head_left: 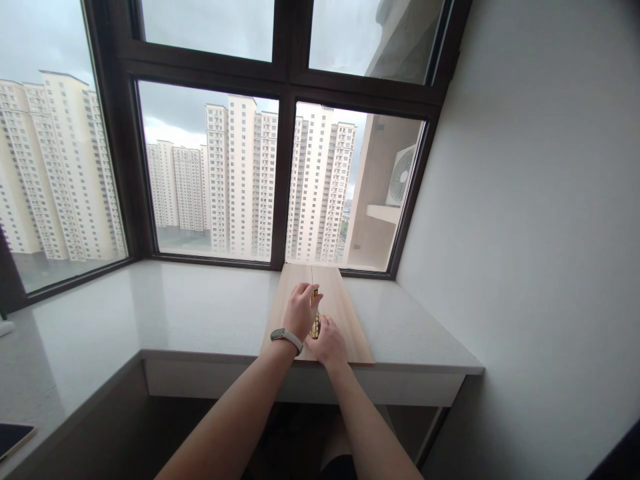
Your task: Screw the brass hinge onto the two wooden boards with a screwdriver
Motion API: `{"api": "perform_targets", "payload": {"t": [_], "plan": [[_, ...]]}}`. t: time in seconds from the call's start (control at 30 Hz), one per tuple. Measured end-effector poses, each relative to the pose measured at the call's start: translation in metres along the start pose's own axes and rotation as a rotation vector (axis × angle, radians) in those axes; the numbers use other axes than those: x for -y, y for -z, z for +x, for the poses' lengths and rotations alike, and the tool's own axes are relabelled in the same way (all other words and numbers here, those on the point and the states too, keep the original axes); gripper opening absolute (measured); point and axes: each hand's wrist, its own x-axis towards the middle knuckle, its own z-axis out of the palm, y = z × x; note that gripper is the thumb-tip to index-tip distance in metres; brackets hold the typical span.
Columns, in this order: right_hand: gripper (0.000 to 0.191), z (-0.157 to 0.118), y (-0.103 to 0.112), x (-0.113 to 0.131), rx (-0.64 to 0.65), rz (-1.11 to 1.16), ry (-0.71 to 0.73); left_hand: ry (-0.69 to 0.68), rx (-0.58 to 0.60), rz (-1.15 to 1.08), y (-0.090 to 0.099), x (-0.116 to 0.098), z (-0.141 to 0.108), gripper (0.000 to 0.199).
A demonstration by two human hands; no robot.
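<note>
A pale wood board (pixel 350 333) lies on the white counter below the window. Over its middle, my left hand (pixel 299 308) has its thumb and fingers pinched round a small gold-and-dark piece (pixel 315 293), whose kind I cannot make out. Just nearer to me, my right hand (pixel 329 341) is closed at the side of a shiny gold patterned object (pixel 315 327), which the fingers partly hide. Whether the two gold parts are joined is unclear. Beyond my left fingertips a thin dark line (pixel 313 275) runs up the board. A watch with a pale band (pixel 287 338) is on my left wrist.
The white counter (pixel 200 307) bends toward me on the left, with its front edge just below the board. Dark window frames (pixel 283 180) stand behind it. A white wall (pixel 525 200) rises on the right. A dark flat object (pixel 15 440) lies at the lower left.
</note>
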Motion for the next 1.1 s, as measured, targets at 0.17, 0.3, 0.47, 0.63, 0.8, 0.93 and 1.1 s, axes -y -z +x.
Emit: {"api": "perform_targets", "payload": {"t": [0.17, 0.3, 0.47, 0.63, 0.8, 0.93, 1.1], "plan": [[0.049, -0.0003, -0.0004, -0.0009, -0.013, 0.013, 0.017, 0.038, 0.001, 0.019, -0.0007, 0.0006, 0.0015, 0.017], [0.048, -0.0007, 0.0001, -0.0002, -0.011, 0.013, 0.014, 0.067, -0.001, 0.038, -0.0013, 0.0022, 0.0021, 0.014], [0.051, -0.0006, 0.0011, 0.001, -0.005, 0.0, 0.0, 0.091, -0.005, 0.053, -0.0005, 0.0038, 0.0035, 0.015], [0.05, -0.0009, 0.0047, 0.0032, 0.016, 0.006, -0.01, 0.098, -0.052, 0.024, -0.0027, 0.0047, 0.0027, 0.025], [0.049, -0.0007, 0.0038, 0.003, 0.013, 0.0, -0.014, 0.056, -0.001, 0.0, -0.0058, 0.0026, 0.0018, 0.018], [0.052, 0.0002, -0.001, 0.0004, 0.002, 0.007, -0.014, 0.045, 0.03, 0.007, -0.0053, -0.0011, 0.0027, 0.014], [0.05, 0.0003, -0.0041, -0.0014, -0.012, 0.0, -0.003, 0.063, 0.015, 0.003, -0.0051, -0.0008, 0.0043, 0.015]]}}
